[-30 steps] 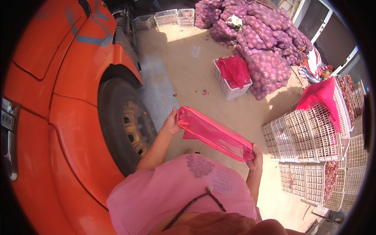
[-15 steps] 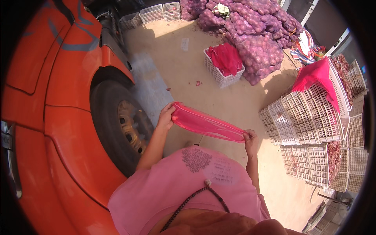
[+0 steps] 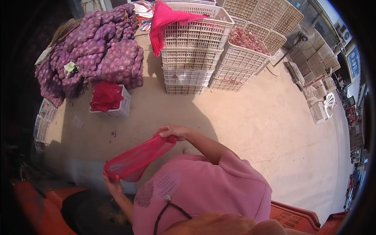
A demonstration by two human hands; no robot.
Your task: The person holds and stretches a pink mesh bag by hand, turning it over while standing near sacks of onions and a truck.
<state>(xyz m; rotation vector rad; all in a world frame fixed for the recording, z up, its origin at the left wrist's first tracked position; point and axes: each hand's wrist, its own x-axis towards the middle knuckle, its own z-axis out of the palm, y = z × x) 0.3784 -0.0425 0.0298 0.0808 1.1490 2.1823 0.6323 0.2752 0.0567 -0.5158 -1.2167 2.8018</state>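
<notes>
A pink-red mesh bag is stretched slantwise in front of my chest, its thin netting partly see-through. My left hand grips its lower left end, the fingers partly hidden behind the netting. At the upper right end my right hand is closed round the gathered mesh, the forearm coming in from the right. Beyond the bag, a white plastic crate on the floor holds a heap of red mesh bags.
Full net sacks of red onions are piled at the far left. Stacked plastic crates stand ahead, pink mesh draped over the top one; onion skins fill a neighbouring stack. An orange vehicle and its tyre are close at lower left.
My view has swung to the right, so the vehicle now sits lower and the crate stacks lie ahead. Both hands still hold the mesh bag, now tilted with its right end higher.
</notes>
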